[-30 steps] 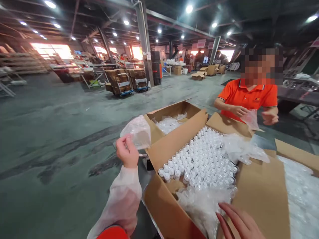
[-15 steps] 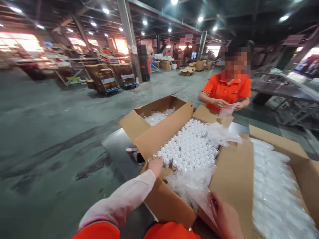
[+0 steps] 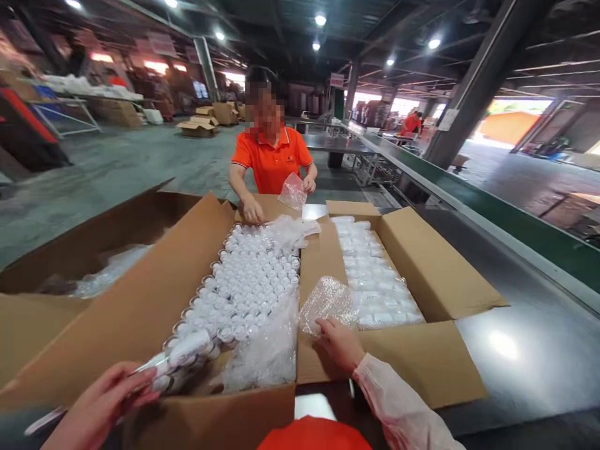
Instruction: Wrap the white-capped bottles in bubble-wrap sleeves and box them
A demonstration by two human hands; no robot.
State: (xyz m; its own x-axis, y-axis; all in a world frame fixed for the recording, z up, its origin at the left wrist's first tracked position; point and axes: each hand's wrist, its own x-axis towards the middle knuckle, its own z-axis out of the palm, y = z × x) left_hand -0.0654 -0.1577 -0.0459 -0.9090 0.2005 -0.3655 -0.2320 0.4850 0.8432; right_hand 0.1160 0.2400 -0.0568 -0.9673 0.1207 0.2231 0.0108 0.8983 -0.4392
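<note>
My left hand (image 3: 112,397) is closed on a white-capped bottle (image 3: 190,348), tilted at the near-left corner of an open carton (image 3: 220,415). Many similar white-capped bottles (image 3: 244,284) stand packed upright in that carton. My right hand (image 3: 340,342) pinches a clear bubble-wrap bag (image 3: 328,305) above the flaps between two cartons. Loose bubble wrap (image 3: 265,350) lies over the near end of the bottles, and more plastic (image 3: 288,232) covers the far end. In the right carton (image 3: 426,262) are rows of wrapped white items (image 3: 370,275).
Across the table, a co-worker in an orange shirt (image 3: 276,159) reaches one hand (image 3: 253,209) to the bottles and holds a bubble bag (image 3: 294,190) in the other. A left carton (image 3: 117,297) contains loose bubble wrap. A green conveyor (image 3: 469,187) runs along the right.
The view has swung right. My left hand has pulled a bottle from the near corner, and my right hand has lifted a bubble bag towards the right carton. The co-worker's hand reaches the bottles.
</note>
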